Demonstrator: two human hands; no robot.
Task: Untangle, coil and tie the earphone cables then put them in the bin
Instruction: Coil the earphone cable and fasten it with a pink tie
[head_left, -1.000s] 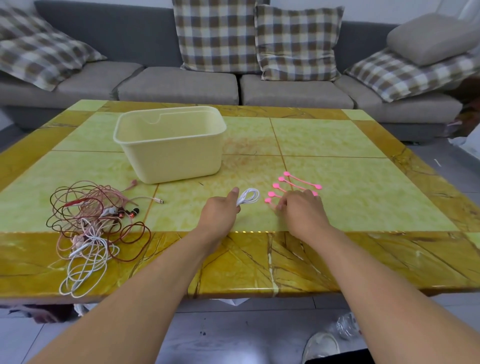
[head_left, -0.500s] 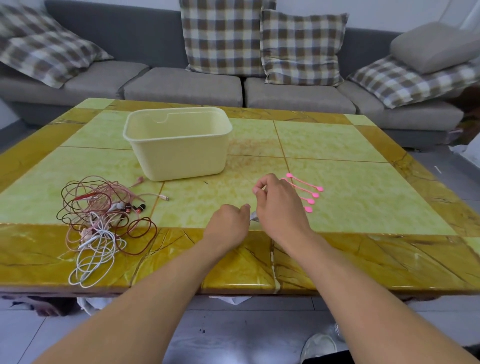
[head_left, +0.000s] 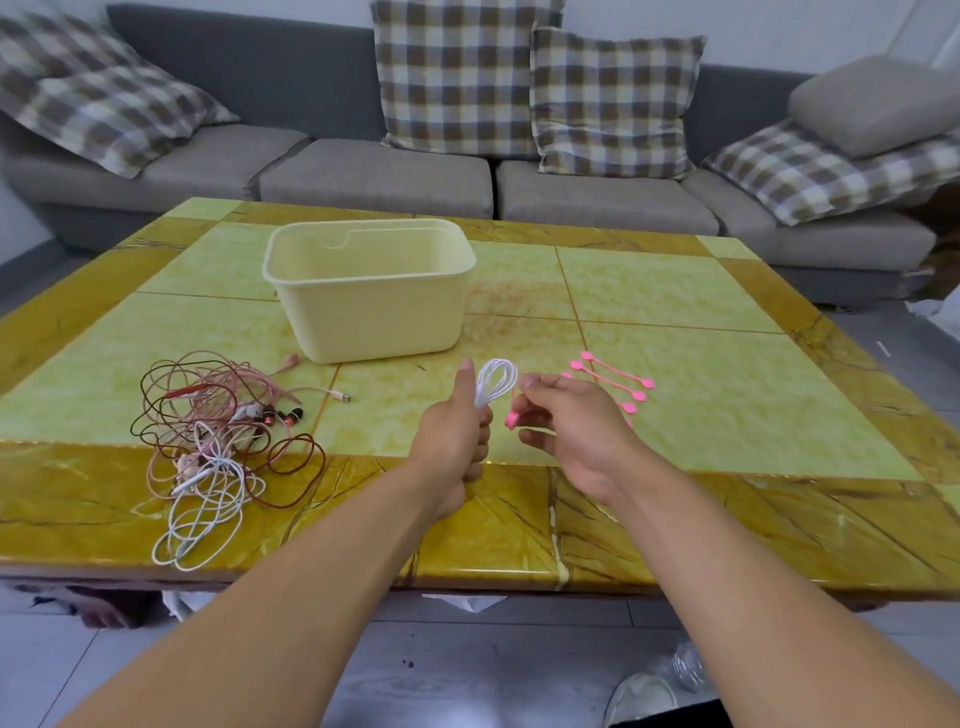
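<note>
The white coil is gripped in the left hand, its loops pointing up and away. A pink tie is pinched by the right hand, just right of the coil. The bin stands beyond.

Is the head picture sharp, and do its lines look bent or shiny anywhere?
Head view: sharp at the hands, the white coil crisp; wide-angle bending curves the table edges and sofa; soft glare along the glossy near edge; light even, shadows faint.

Left hand grips coiled white cable; right hand pinches pink tie.
</note>
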